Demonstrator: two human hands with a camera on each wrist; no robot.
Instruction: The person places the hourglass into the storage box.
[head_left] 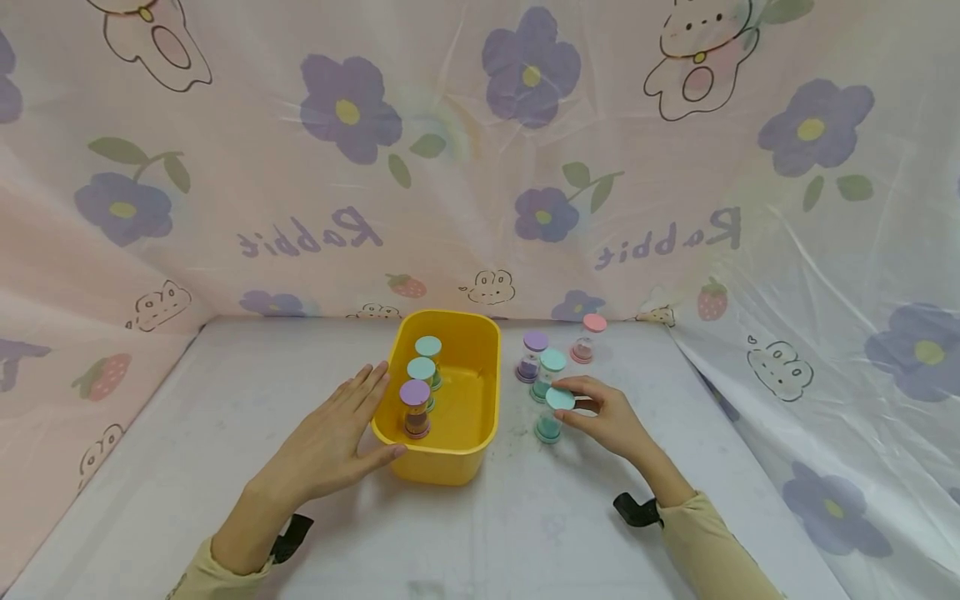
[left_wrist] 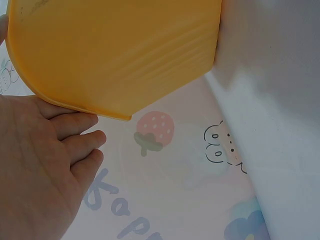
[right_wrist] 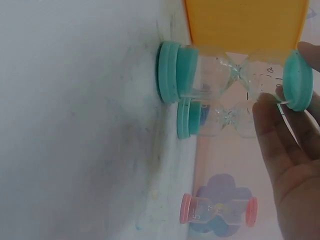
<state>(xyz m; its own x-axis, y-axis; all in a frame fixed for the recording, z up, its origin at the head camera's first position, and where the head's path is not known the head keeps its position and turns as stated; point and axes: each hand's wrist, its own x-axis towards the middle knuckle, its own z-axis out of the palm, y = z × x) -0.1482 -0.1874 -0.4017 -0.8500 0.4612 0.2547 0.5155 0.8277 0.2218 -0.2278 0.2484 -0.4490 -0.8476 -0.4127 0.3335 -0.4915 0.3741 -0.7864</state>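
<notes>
A yellow plastic tub [head_left: 480, 417] stands mid-table with three small hourglass timers inside: two teal-capped [head_left: 427, 348] and one purple-capped [head_left: 415, 407]. My left hand [head_left: 352, 421] lies flat against the tub's left wall, fingers straight, thumb on the front wall; in the left wrist view the left hand [left_wrist: 45, 160] sits under the tub's rim [left_wrist: 115, 50]. My right hand [head_left: 573, 400] pinches the top cap of a teal hourglass [head_left: 550, 425] standing on the table right of the tub. The right wrist view shows that teal hourglass [right_wrist: 230, 70] with my fingertips [right_wrist: 272, 107] on its cap.
Behind the held timer stand another teal hourglass [head_left: 551, 367], a purple one [head_left: 534, 354] and a pink one [head_left: 590, 337]. The white table [head_left: 225, 400] is walled by pink plastic sheeting [head_left: 450, 167] printed with flowers and rabbits. Black straps sit on both wrists.
</notes>
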